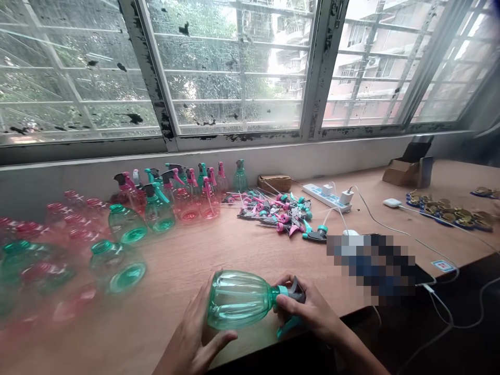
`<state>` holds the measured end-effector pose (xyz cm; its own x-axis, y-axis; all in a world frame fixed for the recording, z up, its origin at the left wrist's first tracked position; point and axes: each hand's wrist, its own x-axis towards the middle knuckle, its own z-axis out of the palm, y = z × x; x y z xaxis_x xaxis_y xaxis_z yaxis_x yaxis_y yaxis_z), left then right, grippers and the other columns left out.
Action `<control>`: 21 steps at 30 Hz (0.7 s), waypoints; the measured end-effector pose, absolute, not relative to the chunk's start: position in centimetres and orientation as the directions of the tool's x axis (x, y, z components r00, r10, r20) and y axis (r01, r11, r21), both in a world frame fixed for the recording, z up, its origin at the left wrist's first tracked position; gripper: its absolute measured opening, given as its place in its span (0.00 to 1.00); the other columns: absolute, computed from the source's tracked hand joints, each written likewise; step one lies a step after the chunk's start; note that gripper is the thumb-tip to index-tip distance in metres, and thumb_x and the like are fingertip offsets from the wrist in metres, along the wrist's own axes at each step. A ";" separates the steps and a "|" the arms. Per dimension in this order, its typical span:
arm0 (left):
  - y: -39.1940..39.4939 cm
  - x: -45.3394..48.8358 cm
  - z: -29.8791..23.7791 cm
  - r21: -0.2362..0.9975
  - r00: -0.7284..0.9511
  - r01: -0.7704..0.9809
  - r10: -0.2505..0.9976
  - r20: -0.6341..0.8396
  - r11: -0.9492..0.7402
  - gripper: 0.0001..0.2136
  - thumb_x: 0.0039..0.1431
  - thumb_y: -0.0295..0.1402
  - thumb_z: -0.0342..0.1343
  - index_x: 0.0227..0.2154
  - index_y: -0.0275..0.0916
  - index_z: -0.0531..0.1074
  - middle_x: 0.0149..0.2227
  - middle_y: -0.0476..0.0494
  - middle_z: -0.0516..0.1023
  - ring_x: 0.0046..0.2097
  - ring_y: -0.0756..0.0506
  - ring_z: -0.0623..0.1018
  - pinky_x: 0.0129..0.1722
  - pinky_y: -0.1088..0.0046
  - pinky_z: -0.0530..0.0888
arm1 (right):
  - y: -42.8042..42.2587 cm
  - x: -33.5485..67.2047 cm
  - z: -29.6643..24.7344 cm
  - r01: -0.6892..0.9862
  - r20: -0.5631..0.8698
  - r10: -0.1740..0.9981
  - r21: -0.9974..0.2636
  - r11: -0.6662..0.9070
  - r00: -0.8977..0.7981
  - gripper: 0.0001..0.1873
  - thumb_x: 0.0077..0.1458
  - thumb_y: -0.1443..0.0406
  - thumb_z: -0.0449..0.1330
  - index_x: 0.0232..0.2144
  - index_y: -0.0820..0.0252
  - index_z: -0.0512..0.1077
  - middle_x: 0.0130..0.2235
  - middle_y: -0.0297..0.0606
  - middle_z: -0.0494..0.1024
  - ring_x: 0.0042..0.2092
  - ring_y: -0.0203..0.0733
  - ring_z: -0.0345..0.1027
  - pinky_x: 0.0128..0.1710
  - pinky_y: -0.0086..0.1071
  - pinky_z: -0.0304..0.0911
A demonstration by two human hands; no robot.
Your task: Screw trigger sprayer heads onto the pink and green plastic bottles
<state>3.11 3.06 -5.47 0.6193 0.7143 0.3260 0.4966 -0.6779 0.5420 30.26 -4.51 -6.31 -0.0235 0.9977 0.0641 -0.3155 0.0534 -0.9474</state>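
Observation:
A green see-through plastic bottle [238, 299] lies on its side near the front edge of the wooden table [219, 250]. My left hand [195, 338] cups its base, fingers wrapped round the body. My right hand [308, 312] is closed on the grey and teal spray trigger head [292, 294] at the bottle's neck. A heap of loose trigger heads [281, 213] in pink, teal and grey lies further back at the centre.
Empty green [117, 265] and pink bottles [35, 271] crowd the left. Bottles with sprayers [183, 192] stand along the wall. A power strip [326, 197], white cables [429, 245], a cardboard box [410, 169] and round dark pieces [449, 211] lie to the right.

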 end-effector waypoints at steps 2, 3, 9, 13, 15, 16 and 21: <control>3.1 3.2 -5.4 0.547 0.616 0.511 0.726 0.306 -0.664 0.39 0.62 0.45 0.58 0.70 0.49 0.43 0.70 0.38 0.57 0.69 0.32 0.60 0.64 0.51 0.63 | -4.6 30.2 -6.2 -0.308 0.067 0.998 -0.949 0.058 -0.019 0.15 0.55 0.59 0.69 0.38 0.63 0.71 0.27 0.33 0.81 0.24 0.35 0.76 0.26 0.27 0.70; 3.0 3.2 -5.4 0.551 0.607 0.520 0.736 0.299 -0.653 0.39 0.63 0.44 0.57 0.70 0.50 0.42 0.70 0.38 0.57 0.69 0.32 0.60 0.64 0.51 0.63 | -4.6 30.2 -6.2 -0.308 0.072 0.997 -0.949 0.063 -0.018 0.15 0.55 0.59 0.69 0.38 0.63 0.71 0.26 0.33 0.81 0.24 0.35 0.76 0.26 0.27 0.70; 2.9 3.1 -6.0 0.564 0.599 0.516 0.742 0.301 -0.645 0.41 0.65 0.43 0.55 0.70 0.50 0.34 0.71 0.38 0.54 0.69 0.33 0.60 0.63 0.50 0.64 | -4.6 30.1 -6.1 -0.312 0.069 0.997 -0.948 0.058 -0.027 0.16 0.55 0.58 0.69 0.37 0.62 0.70 0.26 0.32 0.80 0.24 0.36 0.75 0.26 0.27 0.69; 3.1 2.8 -5.8 0.557 0.619 0.493 0.719 0.316 -0.669 0.41 0.62 0.46 0.58 0.70 0.46 0.43 0.70 0.34 0.56 0.68 0.30 0.62 0.63 0.50 0.64 | -4.7 30.1 -6.0 -0.259 0.068 0.998 -0.964 0.063 -0.013 0.16 0.54 0.58 0.70 0.36 0.62 0.70 0.25 0.32 0.80 0.24 0.36 0.74 0.26 0.27 0.68; 3.1 2.9 -5.5 0.569 0.610 0.498 0.731 0.307 -0.654 0.36 0.64 0.45 0.56 0.70 0.46 0.47 0.69 0.36 0.59 0.68 0.31 0.62 0.63 0.51 0.65 | -4.7 30.1 -5.9 -0.246 0.064 0.998 -0.967 0.060 -0.008 0.17 0.53 0.57 0.70 0.36 0.61 0.70 0.25 0.32 0.80 0.25 0.37 0.74 0.26 0.27 0.68; 3.1 3.0 -5.3 0.572 0.602 0.505 0.739 0.304 -0.646 0.35 0.64 0.44 0.55 0.69 0.47 0.48 0.69 0.37 0.60 0.67 0.32 0.62 0.63 0.52 0.66 | -4.6 30.1 -5.9 -0.250 0.062 0.998 -0.966 0.058 -0.007 0.17 0.53 0.57 0.70 0.36 0.61 0.71 0.25 0.32 0.80 0.25 0.37 0.74 0.26 0.28 0.68; 2.8 3.5 -5.2 0.562 0.575 0.487 0.730 0.369 -0.668 0.39 0.63 0.43 0.58 0.70 0.52 0.42 0.69 0.40 0.60 0.67 0.32 0.63 0.63 0.51 0.65 | -4.6 30.1 -5.8 -0.270 0.042 0.999 -0.962 0.042 0.008 0.19 0.53 0.54 0.70 0.37 0.60 0.71 0.25 0.32 0.79 0.24 0.37 0.74 0.26 0.28 0.68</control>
